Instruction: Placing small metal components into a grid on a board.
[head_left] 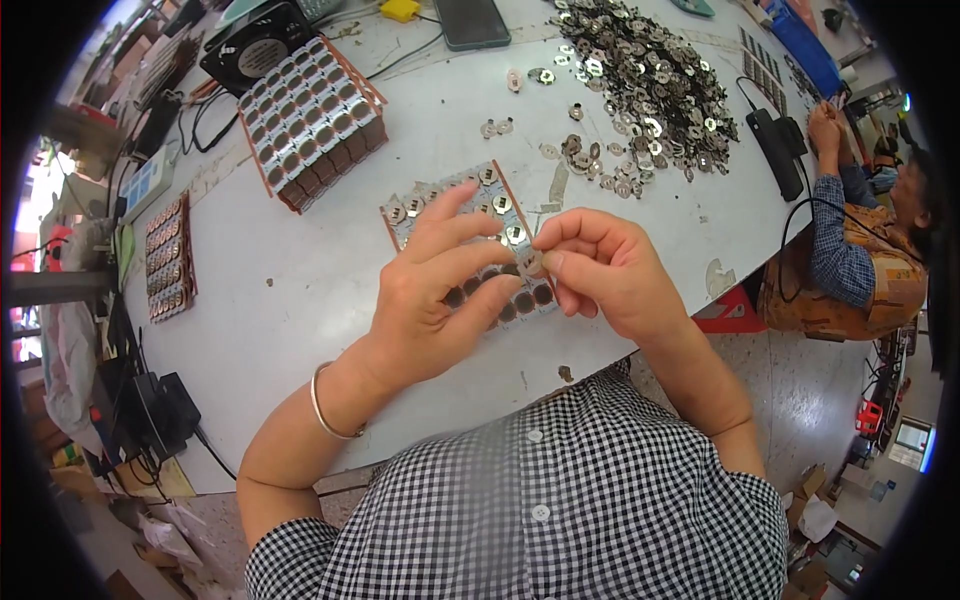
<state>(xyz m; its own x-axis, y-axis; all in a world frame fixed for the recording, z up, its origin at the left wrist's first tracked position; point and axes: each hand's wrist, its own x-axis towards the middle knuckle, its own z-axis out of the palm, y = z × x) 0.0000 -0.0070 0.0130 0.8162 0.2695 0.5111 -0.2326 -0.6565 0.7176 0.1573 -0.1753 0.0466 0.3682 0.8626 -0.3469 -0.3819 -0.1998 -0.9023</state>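
A circuit board panel (527,303) with rows of round dark spots lies on the table under my hands. Silvery clip-like metal pieces sit on its farther rows, while the nearer spots that show are bare. My right hand (605,268) pinches a small metal clip (531,264) between thumb and fingertips, just over the panel's right side. Over the panel's left part hovers my left hand (432,275), fingers spread and nothing seen in them; it hides part of the rows. Beyond my right hand spreads a large heap of loose metal clips (650,95), with several strays nearer the panel.
A stack of similar panels (312,115) stands at the back left, beside a black boxy device (256,48). Another panel (168,258) lies far left. A phone (472,24) rests at the back. At right are a black corded device (776,150) and a seated co-worker (850,235).
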